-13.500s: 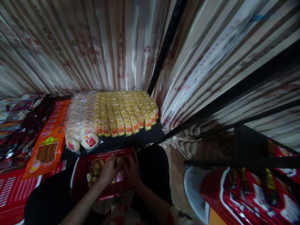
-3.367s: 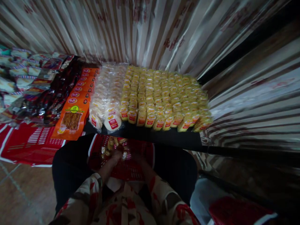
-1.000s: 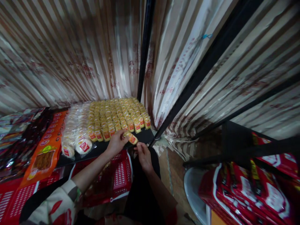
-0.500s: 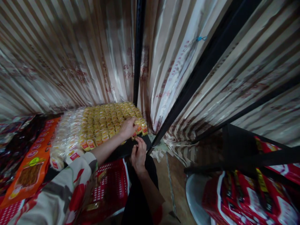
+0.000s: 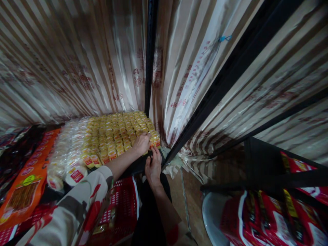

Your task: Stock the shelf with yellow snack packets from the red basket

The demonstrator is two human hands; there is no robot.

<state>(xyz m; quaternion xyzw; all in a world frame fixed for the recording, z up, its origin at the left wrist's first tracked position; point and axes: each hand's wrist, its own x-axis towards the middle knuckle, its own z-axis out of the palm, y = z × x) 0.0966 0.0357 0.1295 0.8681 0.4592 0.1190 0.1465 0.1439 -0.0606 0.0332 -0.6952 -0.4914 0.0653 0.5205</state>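
Small yellow packets (image 5: 112, 131) in clear wrap are packed in tight rows on a dark shelf (image 5: 134, 167). My left hand (image 5: 142, 144) reaches over the front right rows, fingers curled down onto a yellow packet at the end. Below it, my right hand (image 5: 153, 167) touches the front of the same corner, fingers stretched upward and thumb apart. What lies directly under the left fingertips is mostly hidden. White round packets (image 5: 77, 174) with red labels stand in rows left of the yellow ones.
Under the shelf edge is a red plastic basket (image 5: 125, 194) with a few packets. An orange snack bag (image 5: 28, 181) lies far left. Black rack posts (image 5: 217, 78) stand before striped curtains (image 5: 107, 61). At lower right are red bags (image 5: 266, 215) and a pale basin (image 5: 211, 215).
The left hand has shifted slightly right and down at the corner packets. The right hand has risen a little, its fingers closer to them. The view has shifted slightly.
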